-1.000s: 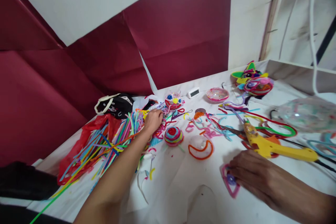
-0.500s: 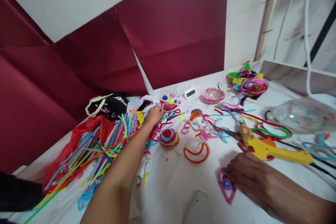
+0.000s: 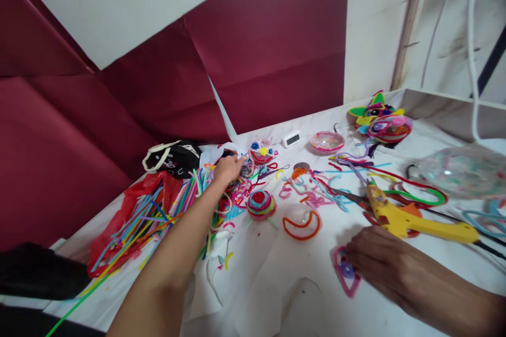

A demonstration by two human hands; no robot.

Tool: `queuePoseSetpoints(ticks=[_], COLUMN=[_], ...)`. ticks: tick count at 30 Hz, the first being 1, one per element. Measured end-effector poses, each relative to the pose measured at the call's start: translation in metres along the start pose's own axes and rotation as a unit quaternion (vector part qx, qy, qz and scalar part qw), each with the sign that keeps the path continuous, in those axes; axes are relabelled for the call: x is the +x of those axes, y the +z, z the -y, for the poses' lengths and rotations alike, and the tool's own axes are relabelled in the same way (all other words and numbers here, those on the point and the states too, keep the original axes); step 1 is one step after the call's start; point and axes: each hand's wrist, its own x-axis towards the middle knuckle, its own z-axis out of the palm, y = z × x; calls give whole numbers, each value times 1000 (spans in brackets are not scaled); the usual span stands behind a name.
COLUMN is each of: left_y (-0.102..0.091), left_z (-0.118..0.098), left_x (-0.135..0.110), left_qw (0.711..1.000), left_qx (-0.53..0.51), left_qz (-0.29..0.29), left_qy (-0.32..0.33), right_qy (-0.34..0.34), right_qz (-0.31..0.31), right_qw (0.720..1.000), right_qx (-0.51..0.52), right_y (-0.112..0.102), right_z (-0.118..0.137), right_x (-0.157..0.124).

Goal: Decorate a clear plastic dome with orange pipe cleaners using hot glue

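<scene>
My left hand (image 3: pixel 228 169) reaches far across the white table into a heap of short coloured pipe-cleaner pieces (image 3: pixel 241 189), its fingers curled down among them beside a small decorated ball with blue eyes (image 3: pixel 261 151). What the fingers hold is hidden. My right hand (image 3: pixel 377 260) rests near the front of the table, fingers pressed onto a pink pipe-cleaner loop with a purple bead (image 3: pixel 347 271). A striped wound ball (image 3: pixel 261 205) and a clear half-dome with an orange rim (image 3: pixel 302 220) lie between the hands.
Long pipe cleaners spill from a red bag (image 3: pixel 134 216) at the left. A yellow glue gun (image 3: pixel 411 218) and scissors lie right of centre. A small white clock (image 3: pixel 291 139), a pink dish (image 3: pixel 327 142), a colourful mask shape (image 3: pixel 379 121) and a clear dome (image 3: pixel 462 171) stand farther back.
My left hand has crept a little farther into the pile toward the blue-eyed ball. My right hand has stayed on the pink loop.
</scene>
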Motion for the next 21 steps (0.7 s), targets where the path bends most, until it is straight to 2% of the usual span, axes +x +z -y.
queuePoseSetpoints(ticks=[5, 7, 11, 14, 18, 21], left_y=[34, 46, 60, 61, 54, 45], left_z=[-29, -35, -38, -36, -32, -32], left_x=[3, 10, 23, 30, 29, 21], left_qw=[988, 984, 987, 988, 979, 962], left_qx=[-1, 7, 12, -24, -121, -217], left_qz=[100, 116, 115, 110, 122, 136], left_qy=[122, 134, 114, 107, 107, 92], right_qy=[9, 11, 2, 4, 12, -2], right_qz=[-7, 0, 8, 27, 63, 13], right_qw=[1000, 1000, 1000, 1000, 998, 999], right_qx=[4, -2, -10, -15, -16, -35], right_y=[-1, -1, -1, 0, 0, -1], right_z=[1, 1, -1, -3, -5, -3], right_x=[-1, 0, -1, -2, -4, -3])
